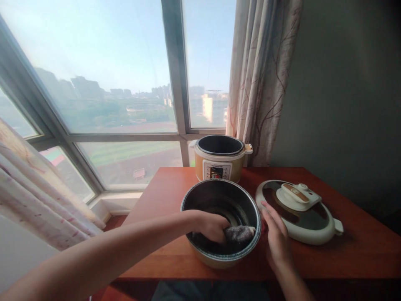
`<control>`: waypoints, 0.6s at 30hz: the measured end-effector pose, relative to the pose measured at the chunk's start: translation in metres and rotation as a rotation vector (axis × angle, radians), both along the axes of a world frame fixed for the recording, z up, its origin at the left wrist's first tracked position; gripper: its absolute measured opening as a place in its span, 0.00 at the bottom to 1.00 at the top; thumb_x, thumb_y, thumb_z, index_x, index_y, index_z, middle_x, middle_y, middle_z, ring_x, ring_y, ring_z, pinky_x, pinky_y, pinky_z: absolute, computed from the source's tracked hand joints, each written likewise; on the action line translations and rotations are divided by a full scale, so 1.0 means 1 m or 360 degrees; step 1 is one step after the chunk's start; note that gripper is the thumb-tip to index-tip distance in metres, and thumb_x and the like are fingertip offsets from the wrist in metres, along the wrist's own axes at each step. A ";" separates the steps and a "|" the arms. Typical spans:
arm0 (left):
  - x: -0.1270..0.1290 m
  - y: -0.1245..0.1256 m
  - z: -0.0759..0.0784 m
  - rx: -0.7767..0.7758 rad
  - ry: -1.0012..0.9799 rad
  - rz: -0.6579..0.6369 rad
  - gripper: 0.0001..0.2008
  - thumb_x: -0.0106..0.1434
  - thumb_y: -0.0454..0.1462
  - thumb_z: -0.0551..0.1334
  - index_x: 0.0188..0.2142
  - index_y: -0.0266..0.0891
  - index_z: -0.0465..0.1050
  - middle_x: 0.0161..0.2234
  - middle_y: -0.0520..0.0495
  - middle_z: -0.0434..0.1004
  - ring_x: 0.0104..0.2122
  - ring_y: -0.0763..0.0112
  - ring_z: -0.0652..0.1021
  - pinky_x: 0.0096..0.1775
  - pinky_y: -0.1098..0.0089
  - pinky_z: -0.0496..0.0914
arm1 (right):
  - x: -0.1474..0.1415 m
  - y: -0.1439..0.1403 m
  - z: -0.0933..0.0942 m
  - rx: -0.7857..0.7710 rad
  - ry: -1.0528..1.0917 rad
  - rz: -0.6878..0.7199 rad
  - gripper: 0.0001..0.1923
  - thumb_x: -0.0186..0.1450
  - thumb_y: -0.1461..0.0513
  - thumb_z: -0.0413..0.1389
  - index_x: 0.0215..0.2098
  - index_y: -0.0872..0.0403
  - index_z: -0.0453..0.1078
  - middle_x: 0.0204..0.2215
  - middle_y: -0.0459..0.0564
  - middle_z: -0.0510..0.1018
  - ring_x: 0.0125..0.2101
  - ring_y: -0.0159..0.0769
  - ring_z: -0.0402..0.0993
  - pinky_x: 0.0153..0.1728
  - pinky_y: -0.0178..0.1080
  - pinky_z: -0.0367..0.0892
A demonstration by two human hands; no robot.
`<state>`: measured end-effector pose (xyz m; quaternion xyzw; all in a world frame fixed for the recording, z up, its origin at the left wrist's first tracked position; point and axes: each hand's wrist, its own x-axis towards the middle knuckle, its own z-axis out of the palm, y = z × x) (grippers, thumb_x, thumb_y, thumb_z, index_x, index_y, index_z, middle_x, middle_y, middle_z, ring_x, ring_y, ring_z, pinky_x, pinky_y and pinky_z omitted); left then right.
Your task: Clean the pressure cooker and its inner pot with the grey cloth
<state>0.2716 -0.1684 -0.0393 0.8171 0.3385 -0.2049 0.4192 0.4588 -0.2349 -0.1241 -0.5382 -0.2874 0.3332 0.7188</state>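
A dark-lined inner pot (216,262) with a gold outside stands near the front of the table. My left hand (213,228) reaches down into it, its fingers closed on a fuzzy grey cloth (240,235) that lies against the right inner wall. Some of those fingertips are hidden. Just outside the pot's right side is my right hand (275,234), fingers stretched out and pointing away from me; whether it touches the pot I cannot tell.
Behind the pot stands a gold and white pressure cooker body (238,167) with a control panel. Its white lid (313,236) with a glass-like top lies to the right on the reddish wooden table (169,184). Windows and curtains (260,83) border the table's far side.
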 end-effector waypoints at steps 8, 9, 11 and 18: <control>0.027 0.009 -0.016 -0.0485 -0.0673 0.1363 0.14 0.49 0.31 0.64 0.38 0.37 0.77 0.33 0.45 0.81 0.29 0.63 0.79 0.33 0.64 0.75 | -0.029 -0.038 0.005 -0.0117 0.0051 0.0117 0.38 0.60 0.45 0.59 0.63 0.55 0.65 0.49 0.54 0.79 0.48 0.49 0.74 0.44 0.42 0.69; 0.031 0.009 -0.016 -0.0466 -0.0760 0.1447 0.15 0.50 0.31 0.63 0.39 0.36 0.76 0.34 0.44 0.81 0.30 0.62 0.80 0.34 0.64 0.75 | -0.030 -0.037 0.005 -0.0115 0.0060 0.0116 0.37 0.60 0.45 0.59 0.63 0.55 0.66 0.53 0.55 0.77 0.50 0.49 0.73 0.46 0.43 0.69; 0.041 0.009 -0.015 -0.0435 -0.0883 0.1530 0.16 0.52 0.31 0.61 0.42 0.34 0.75 0.36 0.41 0.81 0.32 0.61 0.80 0.34 0.65 0.75 | -0.029 -0.033 0.004 -0.0116 0.0057 0.0130 0.36 0.61 0.46 0.58 0.62 0.54 0.66 0.57 0.55 0.74 0.54 0.50 0.71 0.51 0.44 0.67; 0.051 0.000 -0.011 0.0131 -0.0739 0.0959 0.18 0.51 0.28 0.60 0.43 0.34 0.77 0.37 0.42 0.81 0.36 0.59 0.80 0.35 0.68 0.73 | -0.022 -0.015 0.002 -0.0027 0.0029 0.0170 0.30 0.62 0.49 0.57 0.59 0.54 0.70 0.57 0.55 0.74 0.58 0.49 0.68 0.60 0.48 0.60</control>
